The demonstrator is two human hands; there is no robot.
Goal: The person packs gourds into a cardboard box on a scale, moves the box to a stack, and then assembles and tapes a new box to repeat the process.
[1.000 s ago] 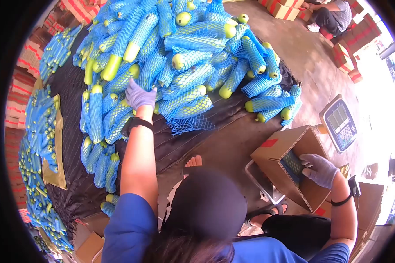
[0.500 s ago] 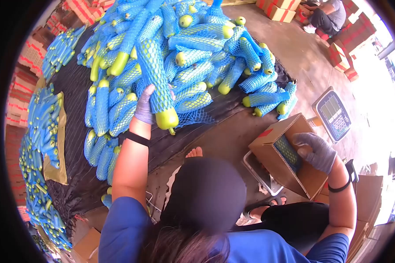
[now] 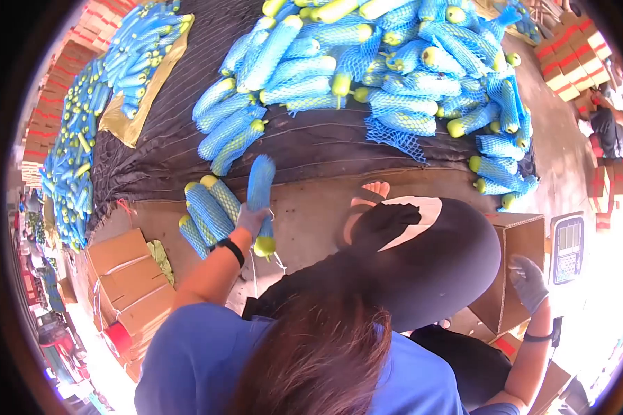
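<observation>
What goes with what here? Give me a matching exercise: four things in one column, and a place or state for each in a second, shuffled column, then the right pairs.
Things:
1. left hand
2. right hand
3. scale
4. big pile of netted gourds

Places or states:
A. on the dark mat at the top of the view
B. gloved, resting at the edge of the open cardboard box
C. on the floor to the right of the box
D. gloved, gripping one gourd in blue net

Pairs: 1-D, 2-B, 3-C, 4-A
</observation>
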